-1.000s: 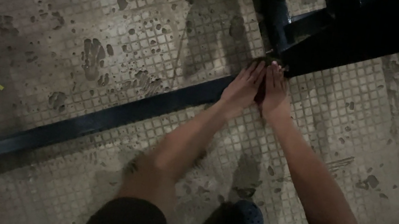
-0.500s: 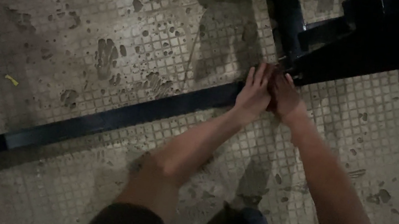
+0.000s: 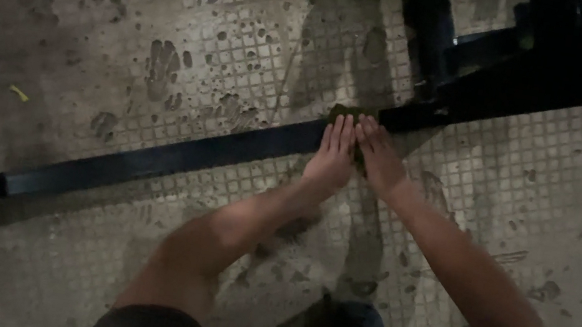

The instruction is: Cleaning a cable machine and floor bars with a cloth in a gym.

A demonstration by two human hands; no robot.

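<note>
Rag [image 3: 338, 113] dark, lying on black metal bar [image 3: 151, 161] across tiled floor [image 3: 248, 40] | left hand [image 3: 333, 155] fingers flat and outstretched, pressing it | right hand [image 3: 377, 158] fingers flat beside, touching rag | shoe [image 3: 351, 325] below

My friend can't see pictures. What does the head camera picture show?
Two bare hands, left hand and right hand, press a dark green pad against a long dark bar lying across a dirty tiled floor.
</note>
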